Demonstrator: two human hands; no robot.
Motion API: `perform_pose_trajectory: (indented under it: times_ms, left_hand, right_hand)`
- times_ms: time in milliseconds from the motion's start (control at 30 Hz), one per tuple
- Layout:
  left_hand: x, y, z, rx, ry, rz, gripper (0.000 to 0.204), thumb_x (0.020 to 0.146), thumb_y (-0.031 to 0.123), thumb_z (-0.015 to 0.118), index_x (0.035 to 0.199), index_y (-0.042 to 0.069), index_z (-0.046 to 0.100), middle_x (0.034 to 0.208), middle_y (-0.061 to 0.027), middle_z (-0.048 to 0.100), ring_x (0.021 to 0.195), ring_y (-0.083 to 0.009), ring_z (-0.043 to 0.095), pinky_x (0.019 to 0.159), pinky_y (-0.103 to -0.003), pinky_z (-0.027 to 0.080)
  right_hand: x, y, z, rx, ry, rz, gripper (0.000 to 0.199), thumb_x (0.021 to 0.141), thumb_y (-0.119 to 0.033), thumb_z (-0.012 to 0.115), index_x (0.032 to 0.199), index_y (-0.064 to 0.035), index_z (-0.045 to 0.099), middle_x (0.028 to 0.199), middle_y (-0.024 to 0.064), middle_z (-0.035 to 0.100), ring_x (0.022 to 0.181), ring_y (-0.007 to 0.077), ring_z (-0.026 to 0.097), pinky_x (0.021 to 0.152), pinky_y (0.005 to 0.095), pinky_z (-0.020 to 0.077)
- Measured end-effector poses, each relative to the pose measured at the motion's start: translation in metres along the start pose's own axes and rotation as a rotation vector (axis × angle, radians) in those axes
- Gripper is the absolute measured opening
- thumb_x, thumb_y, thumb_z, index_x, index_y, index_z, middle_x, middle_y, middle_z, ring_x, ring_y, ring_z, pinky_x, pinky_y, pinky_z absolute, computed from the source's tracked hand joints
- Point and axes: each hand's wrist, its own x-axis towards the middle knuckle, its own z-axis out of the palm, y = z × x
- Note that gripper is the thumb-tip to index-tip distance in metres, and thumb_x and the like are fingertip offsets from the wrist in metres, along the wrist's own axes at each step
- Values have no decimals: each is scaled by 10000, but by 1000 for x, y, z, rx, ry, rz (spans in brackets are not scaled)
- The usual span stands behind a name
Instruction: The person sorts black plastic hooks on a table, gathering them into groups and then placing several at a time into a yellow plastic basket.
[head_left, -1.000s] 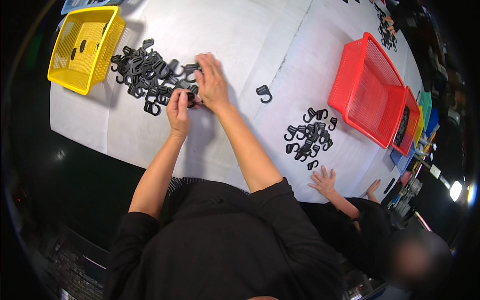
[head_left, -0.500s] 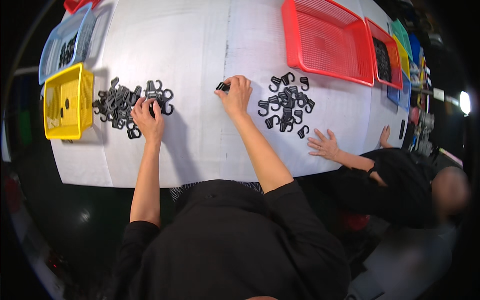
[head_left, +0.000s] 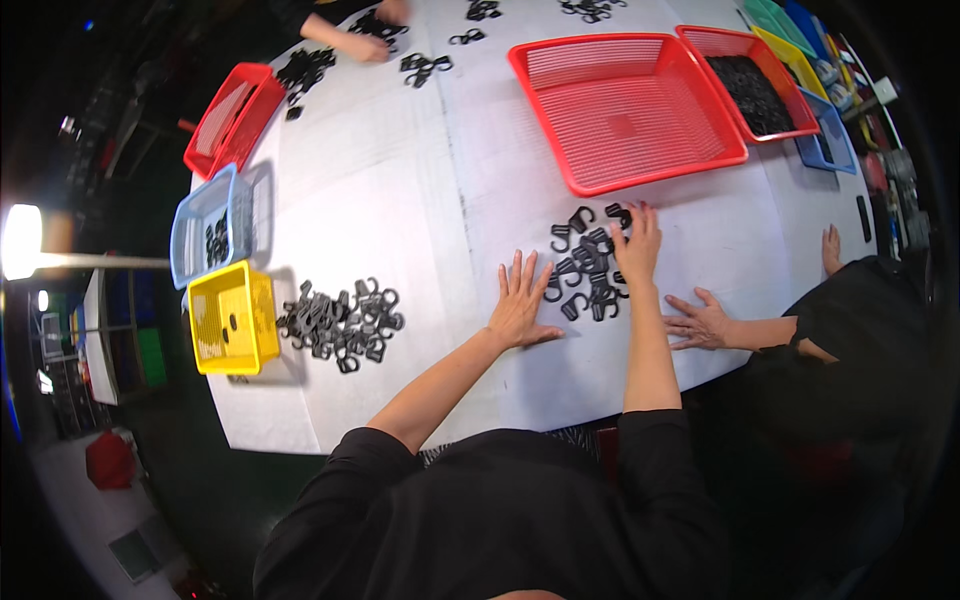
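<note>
- Hands first: the left hand [head_left: 522, 303] is lying flat on the tabletop [head_left: 400, 180], grip spread wide and holding nothing, just to the left of the near pile of black hooks [head_left: 590, 265]. The right hand [head_left: 637, 243] is resting over the right edge of that same pile, fingers spread and pinching nothing that I can see.
- Risk one, I'm guessing: those hooks are tangling into each other, so lifting one from under the right grip could be dragging a cluster along and scattering pieces across the tabletop.
- Risk two: a co-worker's hand [head_left: 700, 322] is sitting just right of and below the right grip, near the pile. Any sideways sweep could be bumping it.
- Risk three: the big red basket [head_left: 625, 105] is sitting just beyond the right grip, so a hasty reach could be nudging its rim.
- The second pile of hooks [head_left: 340, 320] is lying well to the left of the left grip, next to the yellow basket [head_left: 232, 318].
- Compared with half a second back: the left hand is no longer resting on that left pile, it's now flat beside the near one. The right hand is no longer pinching a hook at the pile's left edge, it's now open on the right side. The view is also swinging, showing more of the baskets.
</note>
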Motion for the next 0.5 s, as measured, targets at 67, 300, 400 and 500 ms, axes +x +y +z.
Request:
perform_pose_trajectory:
  times_ms: [67,300,400,500]
  left_hand:
    - [28,2,4,39,-56,-16,1283,547,661,735,1487,101,64,1509,-267,40,1393,-457,-37,1051,-675,25]
    - [79,-5,10,-76,-16,128,1153,634,618,695,1475,78,120,1510,-224,116,1410,-390,57,1088,-617,60]
    - [87,-20,2,-192,89,157,971,757,543,625,1459,46,174,1495,-209,188,1404,-377,120,1118,-547,94]
    - [97,-26,-6,-137,118,165,800,854,441,550,1438,7,217,1461,-222,258,1389,-372,176,1127,-510,124]
  right_hand:
    - [-8,-10,4,-40,-202,29,489,849,-346,602,1276,-134,490,1392,63,417,1318,311,342,1032,604,247]
    - [-37,-30,-35,183,-226,-22,427,858,-285,602,1246,-120,532,1330,78,489,1307,310,375,1078,523,244]
    - [-47,-12,-36,72,-132,77,480,875,-314,580,1301,-117,479,1371,108,446,1333,333,329,1082,557,208]
    - [-38,-5,-25,3,-195,88,565,888,-375,554,1375,-136,396,1425,101,387,1366,340,267,1080,606,148]
